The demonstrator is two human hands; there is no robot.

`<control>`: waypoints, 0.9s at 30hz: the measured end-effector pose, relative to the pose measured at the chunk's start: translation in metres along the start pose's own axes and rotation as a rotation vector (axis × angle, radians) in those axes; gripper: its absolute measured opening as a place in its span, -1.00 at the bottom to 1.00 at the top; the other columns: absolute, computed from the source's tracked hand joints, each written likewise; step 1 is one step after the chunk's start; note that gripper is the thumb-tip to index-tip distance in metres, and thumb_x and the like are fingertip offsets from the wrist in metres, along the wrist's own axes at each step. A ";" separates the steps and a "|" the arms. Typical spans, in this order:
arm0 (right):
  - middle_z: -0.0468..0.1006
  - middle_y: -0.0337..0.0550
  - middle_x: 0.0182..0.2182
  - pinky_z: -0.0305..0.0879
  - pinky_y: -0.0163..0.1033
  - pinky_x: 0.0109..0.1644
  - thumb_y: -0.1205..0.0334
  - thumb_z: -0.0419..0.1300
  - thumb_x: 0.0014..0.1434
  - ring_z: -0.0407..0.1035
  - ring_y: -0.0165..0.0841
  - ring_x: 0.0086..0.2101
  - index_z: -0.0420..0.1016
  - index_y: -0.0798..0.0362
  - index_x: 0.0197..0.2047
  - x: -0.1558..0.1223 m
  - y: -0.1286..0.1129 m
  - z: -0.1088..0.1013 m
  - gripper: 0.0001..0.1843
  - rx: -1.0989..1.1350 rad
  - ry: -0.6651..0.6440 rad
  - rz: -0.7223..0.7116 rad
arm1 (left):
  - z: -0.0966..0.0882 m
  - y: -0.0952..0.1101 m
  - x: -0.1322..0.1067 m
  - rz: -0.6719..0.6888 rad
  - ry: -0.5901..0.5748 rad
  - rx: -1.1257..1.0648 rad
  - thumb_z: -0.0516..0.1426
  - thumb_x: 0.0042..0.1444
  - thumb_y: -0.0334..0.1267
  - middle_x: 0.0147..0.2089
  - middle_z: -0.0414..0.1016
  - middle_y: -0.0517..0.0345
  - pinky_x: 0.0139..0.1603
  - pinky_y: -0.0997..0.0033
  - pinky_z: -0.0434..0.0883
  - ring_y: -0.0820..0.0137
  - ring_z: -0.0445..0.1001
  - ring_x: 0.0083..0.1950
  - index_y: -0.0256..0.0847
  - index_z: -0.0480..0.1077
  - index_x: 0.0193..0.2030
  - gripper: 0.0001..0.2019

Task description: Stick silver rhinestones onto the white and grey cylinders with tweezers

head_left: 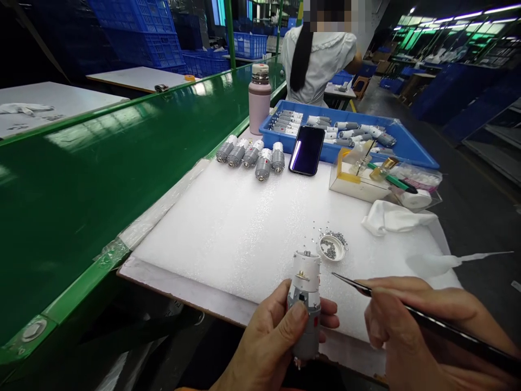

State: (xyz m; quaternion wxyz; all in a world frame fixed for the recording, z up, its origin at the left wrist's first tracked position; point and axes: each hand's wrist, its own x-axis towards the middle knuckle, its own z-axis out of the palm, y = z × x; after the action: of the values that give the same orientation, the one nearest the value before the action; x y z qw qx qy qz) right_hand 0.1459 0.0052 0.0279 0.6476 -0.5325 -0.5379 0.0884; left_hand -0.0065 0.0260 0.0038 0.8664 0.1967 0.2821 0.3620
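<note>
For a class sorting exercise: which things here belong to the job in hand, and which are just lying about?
Likely part of the job: grey-and-white model in the left hand; dark pointed tool in the right hand; small metallic pieces; white dish; five similar models.

Probably lying about: phone; pink bottle; white cloth.

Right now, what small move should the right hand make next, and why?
Probably move the tweezers to the white dish and pick up one of its small silver pieces: their tip, held near the dish by the right hand, seems bare, while the left hand holds the white-and-grey model.
</note>
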 end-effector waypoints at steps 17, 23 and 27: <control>0.54 -0.21 -0.40 0.45 -0.41 -0.43 0.47 0.29 0.11 0.55 -0.37 -0.38 0.43 0.10 -0.34 -0.002 -0.007 0.008 -0.87 -0.043 -0.029 -0.008 | -0.003 -0.006 -0.001 -0.010 -0.039 0.153 0.33 0.06 -0.04 0.07 0.49 -0.12 0.00 0.21 0.36 0.09 0.46 0.13 -0.19 0.35 0.08 -0.49; 0.55 -0.22 -0.41 0.41 -0.46 -0.49 0.45 0.30 0.11 0.53 -0.42 -0.43 0.44 0.10 -0.35 -0.003 -0.011 0.011 -0.88 -0.082 0.003 -0.006 | -0.005 -0.008 -0.001 -0.035 -0.034 0.173 0.34 0.04 -0.01 0.09 0.46 -0.16 0.03 0.18 0.32 0.00 0.40 0.20 -0.20 0.31 0.09 -0.45; 0.55 -0.22 -0.42 0.39 -0.46 -0.53 0.43 0.30 0.13 0.54 -0.41 -0.43 0.43 0.09 -0.34 -0.006 -0.012 0.013 -0.89 -0.083 0.012 0.026 | -0.006 -0.010 -0.001 -0.002 -0.067 0.176 0.31 0.07 -0.03 0.12 0.44 -0.25 0.12 0.03 0.29 -0.10 0.35 0.25 -0.22 0.28 0.12 -0.44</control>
State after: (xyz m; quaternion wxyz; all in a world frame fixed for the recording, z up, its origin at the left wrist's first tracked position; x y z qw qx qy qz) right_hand 0.1280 0.0040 0.0319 0.6269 -0.5664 -0.5302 0.0712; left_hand -0.0053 0.0195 -0.0064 0.8551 0.2838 0.2841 0.3280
